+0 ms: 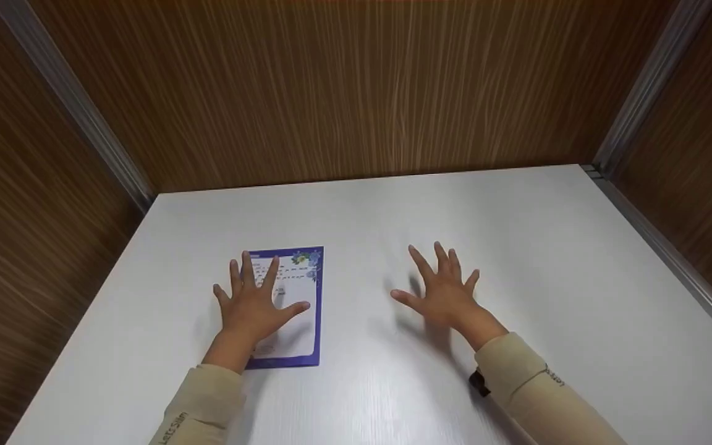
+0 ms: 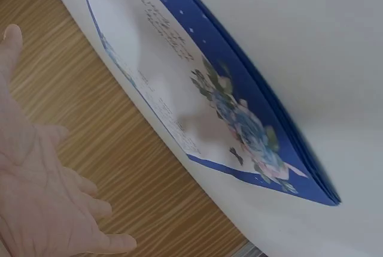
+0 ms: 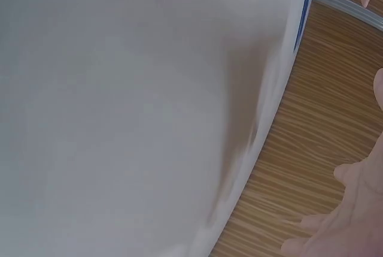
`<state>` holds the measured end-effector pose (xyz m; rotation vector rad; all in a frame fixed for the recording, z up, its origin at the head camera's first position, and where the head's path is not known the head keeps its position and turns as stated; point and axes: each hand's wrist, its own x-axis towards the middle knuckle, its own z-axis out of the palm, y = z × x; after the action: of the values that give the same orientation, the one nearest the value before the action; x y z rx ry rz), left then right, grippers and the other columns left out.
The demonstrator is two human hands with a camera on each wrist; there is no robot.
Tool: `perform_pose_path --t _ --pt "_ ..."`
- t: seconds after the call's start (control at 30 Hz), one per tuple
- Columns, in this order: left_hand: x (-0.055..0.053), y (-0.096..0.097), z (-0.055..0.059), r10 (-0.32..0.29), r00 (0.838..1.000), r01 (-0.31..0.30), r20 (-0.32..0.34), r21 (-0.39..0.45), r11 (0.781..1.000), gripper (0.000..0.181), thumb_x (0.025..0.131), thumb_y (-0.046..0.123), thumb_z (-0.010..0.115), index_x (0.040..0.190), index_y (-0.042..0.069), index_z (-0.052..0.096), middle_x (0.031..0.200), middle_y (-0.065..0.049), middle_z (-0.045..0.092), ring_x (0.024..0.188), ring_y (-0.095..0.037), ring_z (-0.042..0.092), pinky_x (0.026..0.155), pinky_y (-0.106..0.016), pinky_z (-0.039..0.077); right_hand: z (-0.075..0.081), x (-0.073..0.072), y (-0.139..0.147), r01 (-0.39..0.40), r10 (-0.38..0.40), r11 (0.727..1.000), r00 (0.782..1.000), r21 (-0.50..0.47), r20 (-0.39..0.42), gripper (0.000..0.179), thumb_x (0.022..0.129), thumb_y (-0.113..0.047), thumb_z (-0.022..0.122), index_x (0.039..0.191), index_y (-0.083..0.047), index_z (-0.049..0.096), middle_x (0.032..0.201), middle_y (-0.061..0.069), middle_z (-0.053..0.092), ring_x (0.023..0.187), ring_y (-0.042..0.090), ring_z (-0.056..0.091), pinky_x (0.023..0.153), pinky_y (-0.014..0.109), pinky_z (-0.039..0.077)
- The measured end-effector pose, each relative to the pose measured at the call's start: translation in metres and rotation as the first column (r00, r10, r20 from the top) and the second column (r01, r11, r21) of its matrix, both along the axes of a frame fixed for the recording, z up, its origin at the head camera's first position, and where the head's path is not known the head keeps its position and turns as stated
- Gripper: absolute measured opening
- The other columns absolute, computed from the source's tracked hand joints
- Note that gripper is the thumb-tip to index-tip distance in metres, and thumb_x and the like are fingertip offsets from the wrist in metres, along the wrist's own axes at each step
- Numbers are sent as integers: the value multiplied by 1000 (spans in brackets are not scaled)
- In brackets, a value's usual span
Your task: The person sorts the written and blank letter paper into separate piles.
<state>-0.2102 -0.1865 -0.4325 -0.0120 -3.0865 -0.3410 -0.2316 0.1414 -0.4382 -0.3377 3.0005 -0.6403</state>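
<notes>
A blue-bordered paper booklet [image 1: 299,334] with printed text and a corner of blue flowers lies flat on the white table [image 1: 356,210]. My left hand [image 1: 251,309] hovers over its left part with fingers spread, hiding some of the print. Several thin layers show along the booklet's edge [image 2: 263,77] in the left wrist view. To the right of it, my right hand [image 1: 445,296] is held above the bare tabletop, fingers spread and holding nothing. Beside that hand, a pale wavy edge [image 3: 254,131] with a shadow shows in the right wrist view.
Brown wood-grain panels [image 1: 368,86] enclose the table at the back and both sides. Metal corner posts [image 1: 652,80] join them. A small dark object [image 1: 479,383] shows under the right sleeve [image 1: 529,377].
</notes>
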Motion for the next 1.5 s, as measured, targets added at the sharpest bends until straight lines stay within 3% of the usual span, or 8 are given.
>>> perform_pose_path --t 0.5,1.0,1.5 --pt "11 -23 -7 50 999 -50 20 38 998 105 76 73 58 153 16 16 155 -24 -11 138 -45 -15 100 -74 -6 -1 0 -29 -29 30 999 999 -34 24 94 80 -79 43 154 -34 6 158 15 -2 141 40 -5 100 75 -5" --pt "14 -44 -10 85 995 -91 60 94 991 106 76 73 57 154 16 14 154 -26 -11 138 -46 -14 101 -74 -3 -4 -1 -62 -55 61 995 996 -89 63 95 79 -76 50 154 -33 8 157 16 4 142 39 2 102 73 -1" --pt "12 -64 -12 67 992 -85 104 177 980 108 78 69 59 153 10 9 155 -25 -2 140 -45 -4 104 -71 1 -12 -5 -91 -67 88 974 992 -215 88 102 77 -73 58 154 -27 11 155 18 17 139 40 19 107 63 15"
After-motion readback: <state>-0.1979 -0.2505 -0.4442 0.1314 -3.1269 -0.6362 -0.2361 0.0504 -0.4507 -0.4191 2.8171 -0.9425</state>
